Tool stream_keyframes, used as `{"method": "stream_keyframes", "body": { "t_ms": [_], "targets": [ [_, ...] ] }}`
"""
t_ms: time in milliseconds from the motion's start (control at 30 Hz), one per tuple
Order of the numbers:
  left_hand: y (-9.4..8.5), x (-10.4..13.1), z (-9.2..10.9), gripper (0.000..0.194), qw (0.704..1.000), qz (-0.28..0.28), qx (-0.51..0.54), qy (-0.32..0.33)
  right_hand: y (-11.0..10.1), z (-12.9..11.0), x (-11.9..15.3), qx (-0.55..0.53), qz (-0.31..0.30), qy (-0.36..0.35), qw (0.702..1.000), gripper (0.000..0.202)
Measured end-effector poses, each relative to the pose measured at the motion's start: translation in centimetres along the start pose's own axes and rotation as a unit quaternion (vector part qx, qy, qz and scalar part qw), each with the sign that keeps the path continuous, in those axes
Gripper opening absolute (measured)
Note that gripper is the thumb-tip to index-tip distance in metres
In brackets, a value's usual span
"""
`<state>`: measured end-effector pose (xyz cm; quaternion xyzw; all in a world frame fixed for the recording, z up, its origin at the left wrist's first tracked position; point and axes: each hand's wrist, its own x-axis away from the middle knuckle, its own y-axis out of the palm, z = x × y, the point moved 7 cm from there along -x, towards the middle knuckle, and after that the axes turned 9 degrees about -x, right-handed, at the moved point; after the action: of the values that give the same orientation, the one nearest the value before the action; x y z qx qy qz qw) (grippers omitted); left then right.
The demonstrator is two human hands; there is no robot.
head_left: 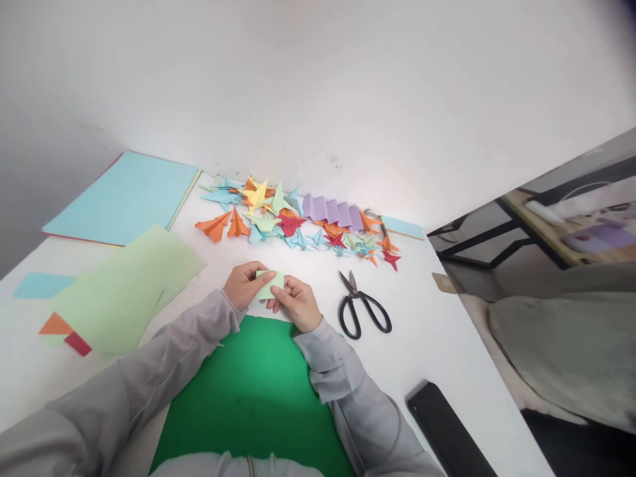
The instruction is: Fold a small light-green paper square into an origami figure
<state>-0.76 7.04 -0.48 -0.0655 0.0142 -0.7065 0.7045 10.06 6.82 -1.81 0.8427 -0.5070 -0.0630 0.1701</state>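
A small light green paper piece (271,285) is held up between both hands, above the far edge of a green sheet (253,391). My left hand (244,285) pinches its left side, thumb on the front face. On the right side, my right hand (298,303) grips the lower right part with thumb and fingers. The paper looks flat and roughly rectangular; its back is hidden. Black-handled scissors (354,295) lie partly open to the right of my right hand, blades pointing away.
Folded paper figures (291,225) and a purple pleated strip (332,211) line the wall. Blue sheets (124,199), a large light green sheet (114,298) and small scraps (57,324) lie left. A black case (447,430) sits at the front right.
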Motion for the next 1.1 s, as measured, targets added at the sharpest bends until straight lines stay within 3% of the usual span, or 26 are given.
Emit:
{"method": "stream_keyframes", "body": {
  "t_ms": [100, 300, 567, 733, 833, 1100],
  "targets": [
    [0.4, -0.1, 0.1, 0.031, 0.998, -0.017, 0.063, -0.007, -0.4, -0.4, -0.1, -0.004, 0.024, -0.022, 0.999, 0.027],
    [1.3, 0.2, 0.3, 0.028, 0.995, -0.074, 0.067, -0.006, -0.8, -0.4, -0.2, 0.001, 0.036, -0.032, 0.999, 0.03],
    [0.8, 0.2, -0.7, 0.039, 0.996, -0.055, 0.054, -0.05, -0.1, 0.1, -0.2, 0.012, 0.014, -0.014, 1.0, 0.032],
    [0.6, 0.0, -0.5, 0.036, 0.998, -0.042, 0.031, -0.025, 0.0, 0.3, -0.4, 0.023, 0.007, -0.021, 0.999, 0.034],
    [1.2, 0.1, -0.5, 0.031, 0.997, -0.068, 0.032, -0.023, 0.0, 0.3, -0.5, 0.033, 0.009, -0.025, 0.999, 0.036],
    [0.9, -0.4, -0.8, 0.04, 0.998, -0.066, 0.018, -0.011, 0.9, 0.3, -1.1, 0.023, -0.014, -0.049, 0.998, 0.04]
  ]
}}
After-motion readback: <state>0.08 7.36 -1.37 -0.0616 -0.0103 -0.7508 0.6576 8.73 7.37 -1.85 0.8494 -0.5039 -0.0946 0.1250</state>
